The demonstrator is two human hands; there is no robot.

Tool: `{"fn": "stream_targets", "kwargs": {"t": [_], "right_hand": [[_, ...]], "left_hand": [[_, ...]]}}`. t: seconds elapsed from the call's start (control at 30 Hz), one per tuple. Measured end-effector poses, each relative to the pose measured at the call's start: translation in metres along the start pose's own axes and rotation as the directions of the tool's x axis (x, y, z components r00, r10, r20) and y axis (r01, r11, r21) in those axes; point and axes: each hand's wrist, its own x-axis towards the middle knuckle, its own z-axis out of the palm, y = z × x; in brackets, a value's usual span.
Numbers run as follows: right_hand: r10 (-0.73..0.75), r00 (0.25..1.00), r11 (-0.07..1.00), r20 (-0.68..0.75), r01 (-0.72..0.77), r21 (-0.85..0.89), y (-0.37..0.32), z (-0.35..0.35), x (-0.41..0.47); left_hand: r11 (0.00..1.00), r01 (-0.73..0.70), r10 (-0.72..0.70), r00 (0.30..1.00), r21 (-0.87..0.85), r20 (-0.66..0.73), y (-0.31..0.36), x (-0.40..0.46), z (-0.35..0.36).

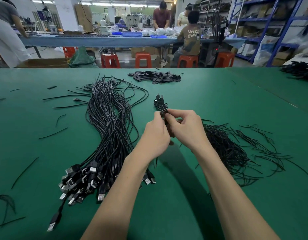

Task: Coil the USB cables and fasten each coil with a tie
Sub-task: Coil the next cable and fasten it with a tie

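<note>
A small black coiled USB cable [159, 103] is held above the green table [219, 94], its plug ends pointing away from me. My left hand [155, 135] and my right hand [186, 129] meet at the coil's near end, fingers curled and pinching it; a thin tie seems to sit between the fingertips but is mostly hidden. A big bundle of loose black USB cables [108, 129] lies to the left, plugs toward me. A heap of thin black ties [226, 149] lies to the right.
A pile of small flat black pieces [155, 77] sits at the table's far middle. More coiled cables [298, 69] lie at the far right edge. Stray ties are scattered on the left. Beyond the table stand red stools, another workbench, several people and blue shelving.
</note>
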Motion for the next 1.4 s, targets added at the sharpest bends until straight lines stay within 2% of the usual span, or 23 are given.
{"fn": "stream_targets", "kwargs": {"t": [0.03,0.13,0.23,0.33,0.43,0.5,0.67,0.8,0.83,0.87,0.9,0.93,0.97,1.0,1.03,1.1,1.23,1.4], "right_hand": [[0.014,1.000,1.000,0.022,-0.015,0.014,0.000,-0.001,0.000],[0.080,0.989,0.974,0.124,-0.104,0.202,-0.004,-0.007,-0.001],[0.063,0.991,0.976,0.120,-0.087,0.201,0.001,-0.015,0.001],[0.070,0.974,0.938,0.217,-0.138,0.317,0.004,-0.020,0.001],[0.068,0.986,0.944,0.155,-0.114,0.310,0.006,-0.020,-0.001],[0.114,0.986,0.934,0.123,-0.149,0.325,0.006,-0.019,0.000],[0.252,0.967,0.851,0.041,-0.242,0.466,0.009,-0.021,0.005],[0.235,0.965,0.795,0.119,-0.261,0.547,0.012,-0.017,0.004],[0.233,0.963,0.808,0.137,-0.270,0.523,0.015,-0.020,0.004],[0.216,0.969,0.885,0.116,-0.245,0.395,0.020,-0.023,0.005],[0.170,0.983,0.975,0.069,-0.178,0.133,0.027,-0.028,0.006],[0.112,0.993,0.976,0.044,-0.102,-0.192,0.034,-0.033,0.006],[0.083,0.995,0.889,0.053,-0.050,-0.454,0.040,-0.036,0.005],[0.101,0.993,0.797,0.065,-0.041,-0.603,0.045,-0.039,0.004],[0.140,0.988,0.743,0.070,-0.058,-0.667,0.050,-0.040,0.002],[0.192,0.979,0.711,0.062,-0.095,-0.696,0.057,-0.038,0.000],[0.192,0.981,0.726,-0.024,-0.158,-0.669,0.060,-0.036,-0.001],[0.230,0.973,0.715,0.011,-0.161,-0.680,0.059,-0.036,0.001]], "left_hand": [[1.000,-0.012,0.012,1.000,0.011,-0.002,0.000,0.000,0.002],[0.999,-0.009,0.010,1.000,0.041,-0.011,0.000,0.001,0.006],[0.996,0.000,-0.001,1.000,0.090,0.011,0.000,0.002,0.007],[0.994,-0.021,0.015,0.998,0.111,0.054,-0.001,0.001,0.005],[0.991,-0.054,0.040,0.992,0.119,0.123,-0.002,-0.001,0.006],[0.992,-0.059,0.042,0.988,0.108,0.151,-0.004,0.001,0.008],[0.989,-0.052,0.055,0.998,-0.137,0.018,-0.001,-0.002,0.021],[0.983,-0.052,0.033,0.993,-0.176,-0.112,-0.008,-0.004,0.026],[0.979,-0.032,0.005,0.991,-0.203,-0.130,-0.011,-0.002,0.026],[0.968,0.005,-0.041,0.990,-0.249,-0.138,-0.015,0.000,0.024],[0.948,0.050,-0.096,0.987,-0.315,-0.130,-0.017,0.002,0.022],[0.917,0.097,-0.151,0.982,-0.387,-0.111,-0.019,0.003,0.021],[0.885,0.134,-0.195,0.976,-0.446,-0.093,-0.021,0.004,0.020],[0.860,0.159,-0.224,0.971,-0.485,-0.079,-0.022,0.004,0.019],[0.838,0.176,-0.244,0.968,-0.516,-0.065,-0.023,0.004,0.018],[0.792,0.200,-0.267,0.963,-0.577,-0.033,-0.023,0.004,0.017],[0.740,0.236,-0.294,0.956,-0.629,0.012,-0.021,0.006,0.016],[0.736,0.235,-0.290,0.957,-0.635,0.018,-0.020,0.004,0.015]]}}
